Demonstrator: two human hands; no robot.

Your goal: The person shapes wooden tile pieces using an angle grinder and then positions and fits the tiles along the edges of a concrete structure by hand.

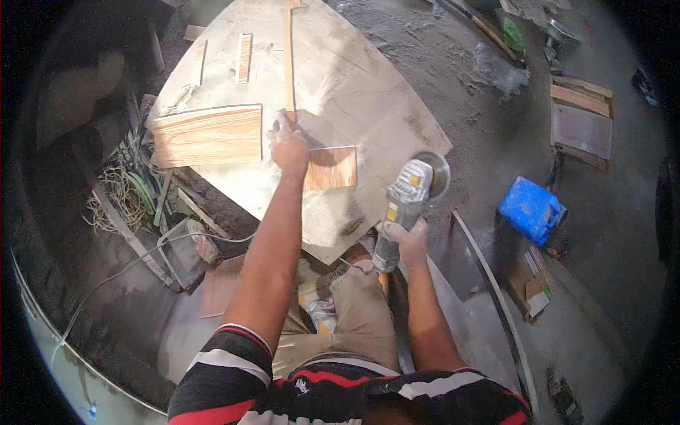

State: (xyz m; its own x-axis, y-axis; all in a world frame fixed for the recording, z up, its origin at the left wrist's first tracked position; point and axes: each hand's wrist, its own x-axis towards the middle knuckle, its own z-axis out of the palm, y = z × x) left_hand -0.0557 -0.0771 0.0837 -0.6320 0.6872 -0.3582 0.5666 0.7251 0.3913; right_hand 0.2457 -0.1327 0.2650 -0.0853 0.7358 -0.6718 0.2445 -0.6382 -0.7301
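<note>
Dusty grey floor [464, 117], pale pointed board [382, 92] upper ctr. of frame. Two short wood-grain strips [244, 58], upper L, already separate pcs.; can't tell what's left. L hand [289, 150]: fingers closed on near end of long thin tan strip [288, 64], small wood-grain panel [334, 168] just beside. R hand [409, 241]: fingers wrapped round grey angle grinder [402, 205], blade off panels.

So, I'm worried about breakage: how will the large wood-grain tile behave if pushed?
The large wood-grain tile looks stiff, with straight, crisp edges. Seemingly thin, it may chip if knocked. Pushed left, it could tip, since its near left corner juts past the board.
</note>
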